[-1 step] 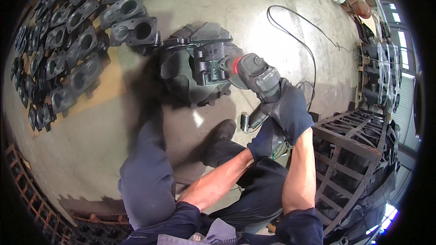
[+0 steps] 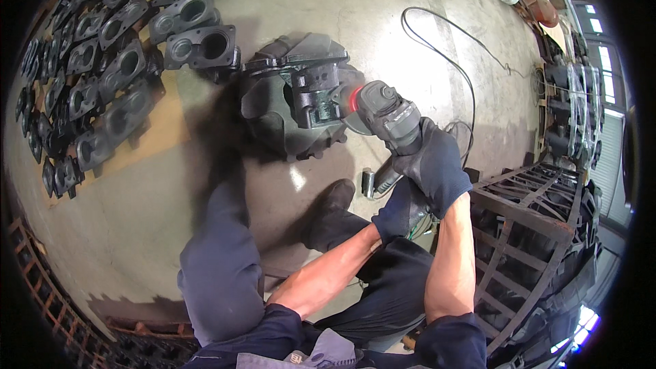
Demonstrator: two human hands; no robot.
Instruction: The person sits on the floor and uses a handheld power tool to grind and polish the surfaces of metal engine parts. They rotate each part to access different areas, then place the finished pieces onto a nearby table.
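My gloved right hand (image 2: 439,164) wraps around the body of a dark angle grinder (image 2: 395,117). My gloved left hand (image 2: 403,210) is closed at the grinder's rear, below the right one; its fingers are partly hidden. The grinder's disc (image 2: 347,106), reddish near the hub, meets the right side of a block-like boss on a large dark metal casting (image 2: 273,106). That casting rests on the floor in front of me. Just left of my hands, a tool with a silver cylindrical end (image 2: 369,182) and a black body lies on the floor.
Rows of dark flanged castings (image 2: 123,65) stand on a tan sheet (image 2: 167,123) at left. A black cable (image 2: 454,61) loops over the concrete floor. Metal-framed crates (image 2: 526,212) stand close at my right. My boot (image 2: 336,198) is near the casting.
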